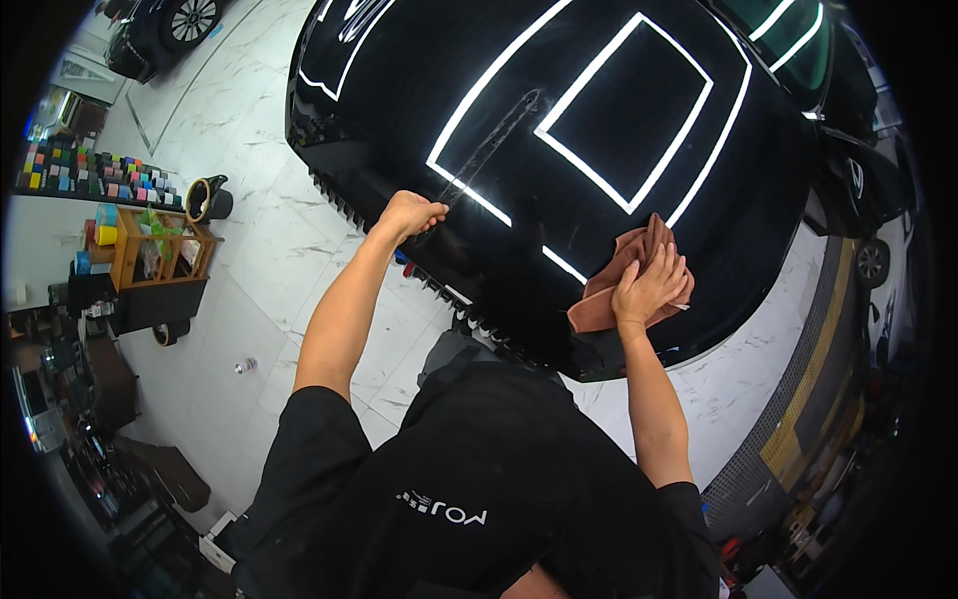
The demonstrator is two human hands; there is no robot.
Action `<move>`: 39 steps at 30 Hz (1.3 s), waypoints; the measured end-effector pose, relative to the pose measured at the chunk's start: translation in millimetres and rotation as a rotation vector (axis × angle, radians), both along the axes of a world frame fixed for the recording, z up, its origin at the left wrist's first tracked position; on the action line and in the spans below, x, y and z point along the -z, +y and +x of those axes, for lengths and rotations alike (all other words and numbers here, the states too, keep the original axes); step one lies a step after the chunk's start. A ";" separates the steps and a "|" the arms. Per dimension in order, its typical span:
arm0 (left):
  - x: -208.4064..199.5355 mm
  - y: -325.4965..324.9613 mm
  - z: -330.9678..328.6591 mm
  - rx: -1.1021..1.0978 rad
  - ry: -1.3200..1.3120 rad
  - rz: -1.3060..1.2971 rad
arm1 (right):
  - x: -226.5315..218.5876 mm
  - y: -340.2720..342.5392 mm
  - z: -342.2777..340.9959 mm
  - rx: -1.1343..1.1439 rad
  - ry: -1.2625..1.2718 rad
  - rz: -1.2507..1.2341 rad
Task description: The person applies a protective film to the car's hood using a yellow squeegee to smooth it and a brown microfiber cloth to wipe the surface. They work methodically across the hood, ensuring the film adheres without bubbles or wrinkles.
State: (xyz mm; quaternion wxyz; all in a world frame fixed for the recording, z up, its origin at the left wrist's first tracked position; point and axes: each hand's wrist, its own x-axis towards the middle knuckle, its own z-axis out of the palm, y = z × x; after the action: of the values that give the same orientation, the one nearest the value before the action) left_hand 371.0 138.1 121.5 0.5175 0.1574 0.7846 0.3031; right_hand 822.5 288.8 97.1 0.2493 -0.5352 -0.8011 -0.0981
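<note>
- White marble-patterned floor (269, 270) fills the workshop, with a glossy black car (599, 110) parked on it and taking up the upper middle of the view.
- Bright rectangular strips of ceiling light are mirrored on the car's black hood, and a dull smeared streak (494, 140) runs across the paint at about 12 o'clock.
- A brown cloth (629, 265) lies flat on the hood at about 3 o'clock from the picture's centre, near the front edge of the car.
- The right hand (651, 285) presses down on the cloth with its fingers spread, palm flat on the fabric; its grip is released, not clenched around it.
- The left hand (411, 213) sits at about 11 o'clock, at the hood's front edge, its grip clenched into a fist; whether it holds anything I cannot tell.
- The two hands are well apart, the cloth lying to the 3 o'clock side of the left hand.
- A wooden shelf cart (160, 250) with bottles and coloured items stands at 9 o'clock, with a black pot (210, 200) just beside it.
- A rack of small coloured blocks (95, 170) stands at about 10 o'clock.
- A second dark car (165, 30) shows at 11 o'clock near the rim.
</note>
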 end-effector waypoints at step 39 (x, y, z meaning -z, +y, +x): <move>11.0 -15.8 -0.9 0.151 0.259 0.047 | -1.2 1.1 -0.4 -0.004 0.001 -0.005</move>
State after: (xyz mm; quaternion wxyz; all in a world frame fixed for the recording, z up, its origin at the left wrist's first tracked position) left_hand 370.0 122.3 110.5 0.4295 0.2657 0.8234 0.2587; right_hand 822.1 290.0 98.3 0.2486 -0.5340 -0.8024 -0.0954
